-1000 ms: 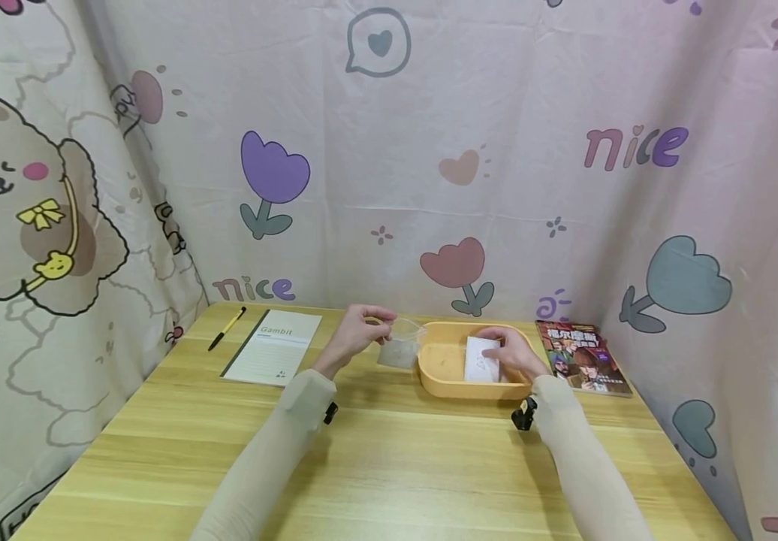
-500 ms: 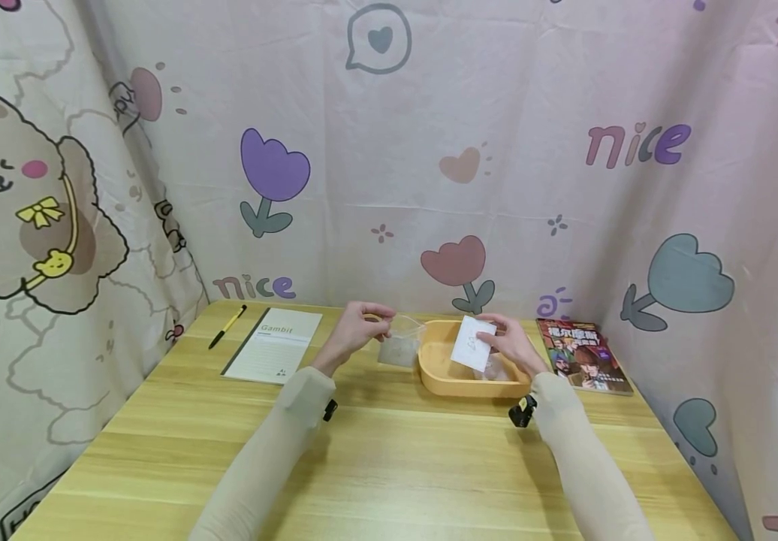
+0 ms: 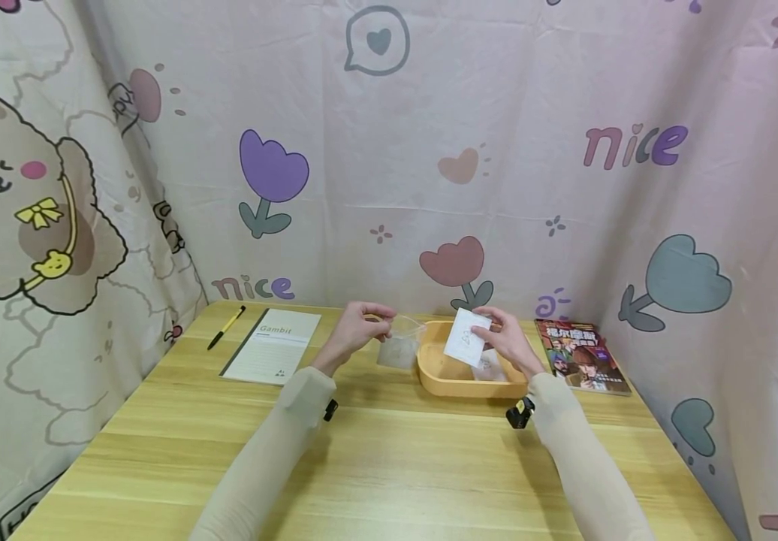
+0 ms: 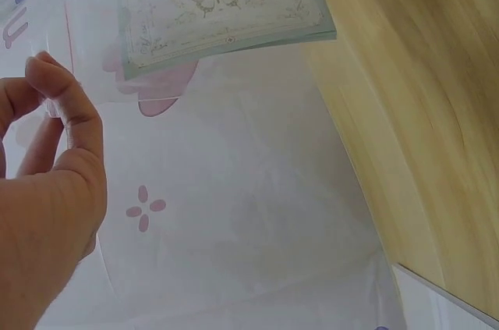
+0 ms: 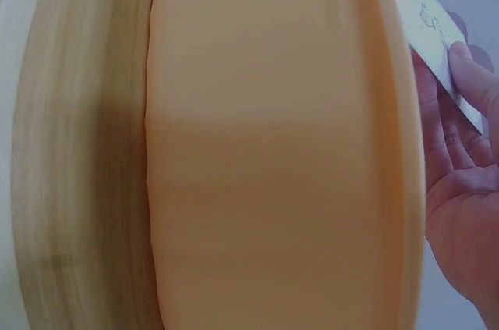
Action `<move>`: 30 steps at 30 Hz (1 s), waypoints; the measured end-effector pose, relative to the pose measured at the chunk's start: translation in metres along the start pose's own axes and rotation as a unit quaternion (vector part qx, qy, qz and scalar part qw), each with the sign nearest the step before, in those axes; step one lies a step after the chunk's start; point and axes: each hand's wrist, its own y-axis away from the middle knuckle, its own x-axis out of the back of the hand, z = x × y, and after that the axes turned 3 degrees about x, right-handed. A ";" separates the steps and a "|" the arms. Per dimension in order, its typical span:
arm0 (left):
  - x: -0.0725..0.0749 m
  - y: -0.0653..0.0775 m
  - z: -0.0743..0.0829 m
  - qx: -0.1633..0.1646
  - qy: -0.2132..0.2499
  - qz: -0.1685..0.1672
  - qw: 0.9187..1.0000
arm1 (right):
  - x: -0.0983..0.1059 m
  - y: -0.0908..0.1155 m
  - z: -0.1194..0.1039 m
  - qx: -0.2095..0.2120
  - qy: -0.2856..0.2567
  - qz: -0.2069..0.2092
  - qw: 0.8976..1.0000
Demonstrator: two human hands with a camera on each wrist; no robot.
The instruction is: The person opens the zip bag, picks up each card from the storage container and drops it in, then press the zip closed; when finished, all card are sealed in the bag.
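Observation:
Left of the basket, my left hand (image 3: 357,332) pinches the edge of a clear zip bag (image 3: 405,329) between thumb and fingers. A red strip runs along the bag near its mouth. Inside lie pale paper cards (image 4: 226,10) with a butterfly print and greenish borders. My right hand (image 3: 512,344) holds a white card (image 3: 463,338) with a faint drawing, tilted above the yellow-orange basket (image 3: 450,387), thumb on its front and fingers behind. In the right wrist view the basket wall (image 5: 265,150) covers much of the scene. Another clear packet (image 3: 489,368) lies in the basket.
On the left of the wooden table (image 3: 396,466) lie a Gambit notebook (image 3: 272,346) and a yellow-and-black pen (image 3: 227,327). A colourful comic-style book (image 3: 583,357) lies to the basket's right. A patterned curtain (image 3: 362,150) hangs behind the table's far edge.
My right hand has lifted the white card up from inside the basket and shifted it left, tilting it and uncovering the clear packet below. The left hand and its bag have stayed in place.

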 end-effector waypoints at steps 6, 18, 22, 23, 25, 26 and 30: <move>0.002 0.000 0.001 -0.003 0.004 -0.002 1.000 | -0.006 -0.002 -0.006 0.018 -0.004 -0.002 1.000; -0.004 -0.001 -0.004 -0.006 0.024 -0.011 1.000 | -0.021 0.000 -0.016 0.045 -0.042 0.029 0.998; -0.005 0.000 -0.009 -0.007 0.020 -0.009 1.000 | -0.028 0.000 -0.023 0.060 -0.060 0.051 0.995; -0.005 0.000 -0.010 -0.006 0.019 -0.007 1.000 | -0.030 0.000 -0.024 0.063 -0.062 0.053 0.995; -0.006 -0.001 -0.012 -0.005 0.016 -0.006 1.000 | -0.031 -0.001 -0.027 0.069 -0.066 0.059 0.994; -0.004 0.001 -0.013 -0.006 0.015 -0.003 1.000 | -0.034 -0.002 -0.029 0.074 -0.073 0.065 0.992; 0.000 0.003 -0.016 -0.006 0.019 -0.001 1.000 | -0.039 -0.005 -0.034 0.092 -0.107 0.094 0.986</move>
